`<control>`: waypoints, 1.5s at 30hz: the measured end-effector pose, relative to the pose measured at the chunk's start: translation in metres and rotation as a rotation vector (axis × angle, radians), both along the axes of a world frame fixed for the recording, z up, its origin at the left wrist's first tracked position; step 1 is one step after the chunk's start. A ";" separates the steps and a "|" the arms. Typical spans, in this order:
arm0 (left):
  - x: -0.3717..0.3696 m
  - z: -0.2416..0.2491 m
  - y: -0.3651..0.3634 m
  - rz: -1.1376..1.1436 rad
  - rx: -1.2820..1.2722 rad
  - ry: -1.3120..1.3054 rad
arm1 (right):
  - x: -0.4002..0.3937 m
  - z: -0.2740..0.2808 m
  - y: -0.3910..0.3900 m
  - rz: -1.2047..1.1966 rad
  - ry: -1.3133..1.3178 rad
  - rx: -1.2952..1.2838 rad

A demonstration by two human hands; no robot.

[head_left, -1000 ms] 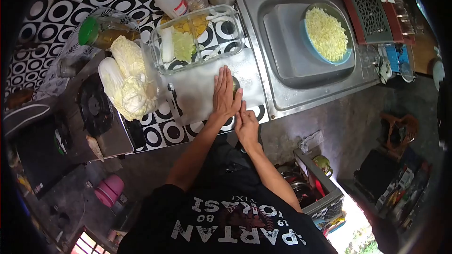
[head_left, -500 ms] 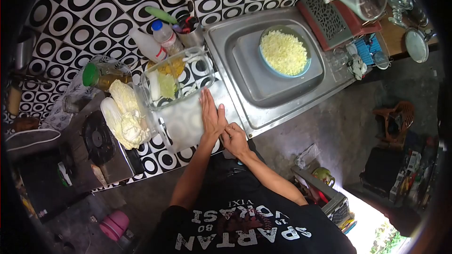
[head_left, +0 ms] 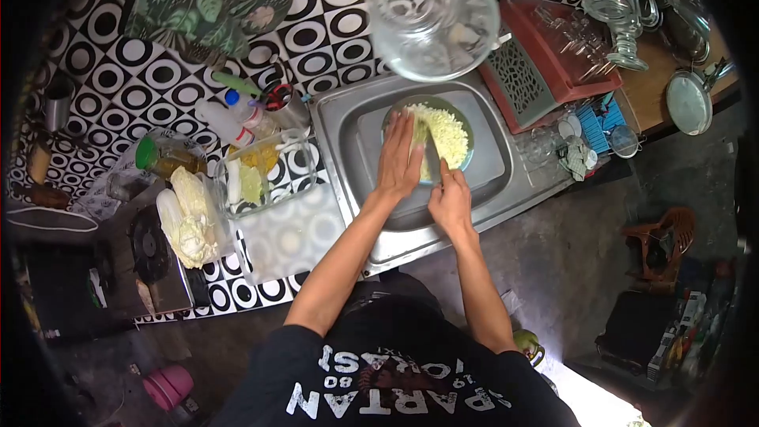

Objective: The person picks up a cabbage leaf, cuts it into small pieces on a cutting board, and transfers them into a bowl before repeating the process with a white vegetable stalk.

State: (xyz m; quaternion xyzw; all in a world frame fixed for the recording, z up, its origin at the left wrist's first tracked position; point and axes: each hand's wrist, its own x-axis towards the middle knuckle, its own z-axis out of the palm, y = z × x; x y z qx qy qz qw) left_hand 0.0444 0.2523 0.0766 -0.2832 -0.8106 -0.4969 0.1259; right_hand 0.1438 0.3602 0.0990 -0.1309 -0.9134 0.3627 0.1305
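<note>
My right hand point(head_left: 451, 202) is wrapped around the handle of a knife point(head_left: 432, 145), whose blade reaches over the bowl point(head_left: 470, 160) in the sink. Chopped pale cabbage point(head_left: 447, 136) fills that bowl. Beside the blade, my left hand point(head_left: 400, 160) is stretched out flat over the bowl's left side, fingers straight, and partly covers the rim. To the left lies a translucent cutting board point(head_left: 288, 229) on the tiled counter.
Clear container point(head_left: 273, 204) with cut vegetables stands behind the board. Whole napa cabbages point(head_left: 187, 217) lie farther left, near the stove point(head_left: 150, 241). A large glass jar point(head_left: 431, 63) is behind the sink point(head_left: 360, 225); a red dish rack point(head_left: 502, 83) stands right.
Both hands have moved right from the cutting board to over the bowl in the sink. The knife blade now shows plainly in my right hand. The camera view has shifted.
</note>
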 end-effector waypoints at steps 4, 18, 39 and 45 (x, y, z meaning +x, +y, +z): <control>0.031 -0.006 -0.008 -0.204 -0.403 0.074 | -0.003 -0.007 0.029 0.084 -0.051 -0.006; -0.003 -0.011 0.006 -0.130 -0.724 0.024 | 0.051 0.020 0.081 0.073 -0.168 -0.633; 0.005 0.003 -0.040 -0.036 -0.475 -0.077 | -0.038 0.081 0.094 0.416 -0.541 0.673; 0.016 0.007 -0.027 -0.114 -0.496 -0.081 | -0.047 0.066 0.088 0.462 -0.429 0.687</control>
